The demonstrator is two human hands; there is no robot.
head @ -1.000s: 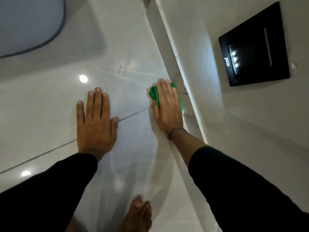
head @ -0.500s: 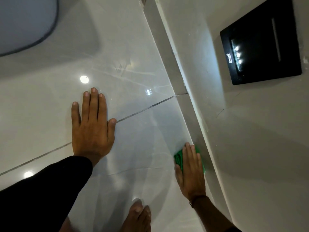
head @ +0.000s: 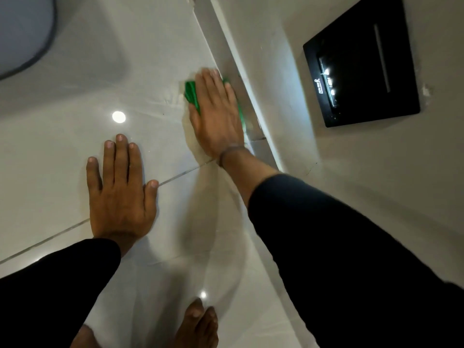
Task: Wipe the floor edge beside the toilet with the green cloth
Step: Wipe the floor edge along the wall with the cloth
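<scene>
**A:** Why is the left hand planted out on the glossy pale grey tiled floor like that?

**B:** I read it as a prop. It lies palm down with the fingers spread and slightly fanned, the thumb resting on the thin grout line, and it holds nothing. The person is bent low (a bare foot shows at the bottom edge), so that hand probably takes the body's weight while the other one works.

**A:** And the small bright green cloth?

**B:** It is flat on the floor under the right hand, right at the edge where the tile meets the narrow grey skirting strip at the foot of the wall. Only its left side and a sliver on the right peek out past the palm.

**A:** Is that hand gripping it?

**B:** No, it presses it. The palm is flat and the fingers are straight and close together, pointing along the skirting; the fingertips are blurred, so the hand is likely in mid-stroke. A flat palm spreads the pressure over the whole cloth.

**A:** Where is the toilet?

**B:** Its rounded grey-blue body sits at the top left, well apart from the cloth. A black rectangular wall panel with small lights hangs on the right wall.
</scene>
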